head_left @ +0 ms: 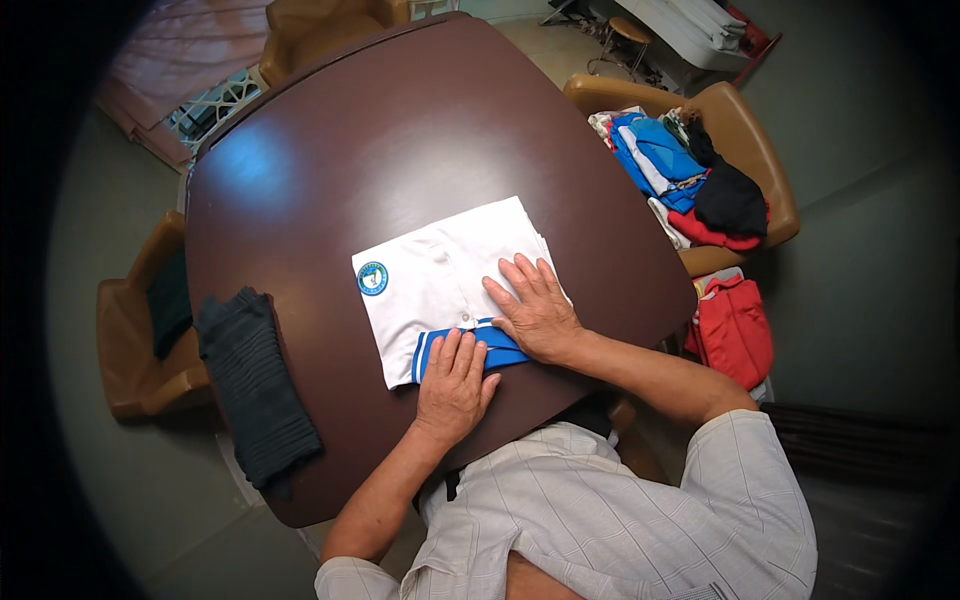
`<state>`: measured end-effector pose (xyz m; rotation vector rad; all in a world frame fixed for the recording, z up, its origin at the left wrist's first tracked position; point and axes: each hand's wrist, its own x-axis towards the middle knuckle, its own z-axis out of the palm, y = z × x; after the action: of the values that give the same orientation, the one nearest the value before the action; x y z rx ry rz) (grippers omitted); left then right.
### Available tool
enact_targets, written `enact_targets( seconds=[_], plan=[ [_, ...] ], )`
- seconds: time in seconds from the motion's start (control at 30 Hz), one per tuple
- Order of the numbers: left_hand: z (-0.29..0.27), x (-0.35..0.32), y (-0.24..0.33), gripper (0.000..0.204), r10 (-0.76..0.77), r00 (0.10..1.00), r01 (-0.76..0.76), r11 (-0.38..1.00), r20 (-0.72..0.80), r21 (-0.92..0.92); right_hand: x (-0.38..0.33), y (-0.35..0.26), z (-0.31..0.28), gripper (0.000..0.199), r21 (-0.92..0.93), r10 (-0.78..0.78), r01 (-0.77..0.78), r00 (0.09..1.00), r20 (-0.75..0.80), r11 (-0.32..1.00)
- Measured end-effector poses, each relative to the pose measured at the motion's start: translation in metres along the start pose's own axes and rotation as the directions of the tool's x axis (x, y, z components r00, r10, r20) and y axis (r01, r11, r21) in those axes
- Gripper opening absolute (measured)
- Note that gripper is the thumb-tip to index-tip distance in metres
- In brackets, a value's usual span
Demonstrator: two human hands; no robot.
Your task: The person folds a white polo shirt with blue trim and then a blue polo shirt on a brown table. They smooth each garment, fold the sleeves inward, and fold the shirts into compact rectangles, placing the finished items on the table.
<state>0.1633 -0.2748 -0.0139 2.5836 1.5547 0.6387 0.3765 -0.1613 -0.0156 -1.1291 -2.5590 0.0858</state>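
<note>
A white polo shirt (420,275) lies folded on the dark brown table (400,130), its blue collar with white stripes toward me. A round blue and green badge (372,278) shows on its left part, and a button placket runs up from the collar. My left hand (455,385) rests flat on the collar's left part, fingers stretched out. My right hand (537,310) lies spread on the shirt's right part, its thumb near the collar. Neither hand grips anything.
A folded dark ribbed garment (258,385) lies at the table's left edge. Tan chairs stand around; the right-hand chair (775,150) holds a heap of clothes (660,160). Below that is a red garment pile (735,325). Another chair (130,350) stands at left.
</note>
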Motion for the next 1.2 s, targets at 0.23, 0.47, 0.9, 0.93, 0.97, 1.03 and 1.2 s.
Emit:
enact_targets(
  seconds=[0.23, 0.47, 0.9, 0.93, 0.97, 1.03, 1.2],
  plan=[
    [0.000, 0.000, 0.002, 0.057, -0.008, 1.000, 0.008, 1.000, -0.008, -0.005, -0.018, 0.011, -0.017, 0.066, -0.053, 0.021, -0.021, 1.000, 0.001, 0.998],
    [0.003, -0.004, 0.004, 0.061, -0.023, 1.000, 0.023, 0.999, -0.020, 0.030, 0.029, 0.002, -0.044, 0.057, 0.186, 0.077, -0.031, 0.966, -0.246, 0.982],
    [0.003, -0.009, 0.001, 0.067, -0.032, 0.999, 0.031, 0.997, -0.014, -0.070, 0.044, -0.043, 0.025, 0.043, 0.548, -0.026, 0.099, 0.990, -0.141, 0.830],
    [0.001, -0.009, 0.001, 0.068, -0.031, 0.999, 0.030, 0.996, -0.014, -0.089, 0.044, -0.042, 0.023, 0.043, 0.548, -0.049, 0.110, 0.991, -0.125, 0.829],
    [-0.001, -0.009, 0.001, 0.068, -0.039, 0.999, 0.039, 0.993, -0.004, -0.110, 0.045, -0.042, 0.021, 0.042, 0.545, -0.061, 0.112, 0.992, -0.111, 0.831],
    [-0.005, -0.010, -0.002, 0.066, -0.040, 0.999, 0.035, 0.984, -0.025, -0.173, 0.046, -0.040, 0.019, 0.041, 0.534, -0.080, 0.113, 0.993, -0.085, 0.838],
    [-0.006, -0.024, -0.014, 0.060, -0.026, 0.993, -0.014, 0.945, -0.119, -0.327, 0.049, -0.045, 0.017, 0.044, 0.436, -0.098, 0.113, 0.994, -0.057, 0.893]
  ],
)
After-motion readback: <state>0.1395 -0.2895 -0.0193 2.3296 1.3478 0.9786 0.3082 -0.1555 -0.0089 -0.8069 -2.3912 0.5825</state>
